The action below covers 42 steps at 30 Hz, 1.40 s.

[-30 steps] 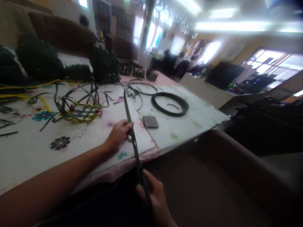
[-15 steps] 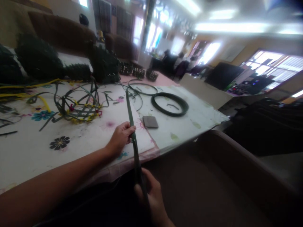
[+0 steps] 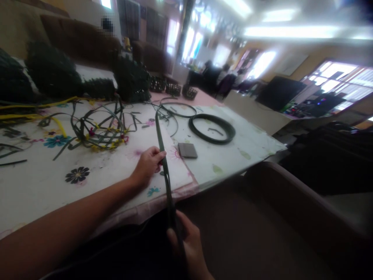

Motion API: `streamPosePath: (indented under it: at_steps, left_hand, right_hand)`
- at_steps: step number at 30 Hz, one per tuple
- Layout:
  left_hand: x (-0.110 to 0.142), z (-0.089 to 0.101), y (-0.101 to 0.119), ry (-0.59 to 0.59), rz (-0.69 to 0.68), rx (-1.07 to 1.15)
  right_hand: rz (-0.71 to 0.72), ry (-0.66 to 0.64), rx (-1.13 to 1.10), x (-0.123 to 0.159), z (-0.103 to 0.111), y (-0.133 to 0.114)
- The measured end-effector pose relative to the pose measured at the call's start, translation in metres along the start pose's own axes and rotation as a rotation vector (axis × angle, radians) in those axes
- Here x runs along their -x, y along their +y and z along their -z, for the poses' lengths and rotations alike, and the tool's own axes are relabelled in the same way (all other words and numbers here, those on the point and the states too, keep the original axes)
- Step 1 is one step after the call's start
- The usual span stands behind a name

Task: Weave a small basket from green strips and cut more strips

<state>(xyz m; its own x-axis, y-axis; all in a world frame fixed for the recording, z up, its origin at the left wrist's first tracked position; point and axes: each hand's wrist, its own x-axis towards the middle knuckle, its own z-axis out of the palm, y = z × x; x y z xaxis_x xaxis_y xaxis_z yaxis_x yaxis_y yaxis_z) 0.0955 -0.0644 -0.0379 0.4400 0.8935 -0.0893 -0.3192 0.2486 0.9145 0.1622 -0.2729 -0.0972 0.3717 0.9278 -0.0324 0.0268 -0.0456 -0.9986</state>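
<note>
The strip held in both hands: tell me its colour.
Dark green, seen in the head view: the strip runs from the left hand to the right hand.

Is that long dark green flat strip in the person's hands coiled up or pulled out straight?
Pulled out straight. The long dark green flat strip runs in one line from the left hand on the table to the right hand below its edge.

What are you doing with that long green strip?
A person holds a long dark green strip with both hands. The left hand pinches it over the flowered tablecloth, and the right hand grips its lower end below the table edge. Beside them lie a half-woven tangle of green and yellow strips, a dark coil and a small grey square.
</note>
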Motion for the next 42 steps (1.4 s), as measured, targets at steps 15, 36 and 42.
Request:
streamPosePath:
  at_steps: [15,36,42]
  left_hand:
    - [0.011,-0.007,-0.003,-0.061,0.003,-0.014]
    - [0.014,-0.011,-0.005,-0.03,0.049,0.017]
    - [0.012,-0.009,-0.005,-0.034,0.056,0.033]
  right_hand:
    - [0.016,0.022,-0.053,-0.008,0.001,-0.008]
    - [-0.01,0.04,-0.103,-0.006,-0.001,-0.004]
    - [-0.008,0.032,-0.01,-0.008,0.005,-0.007]
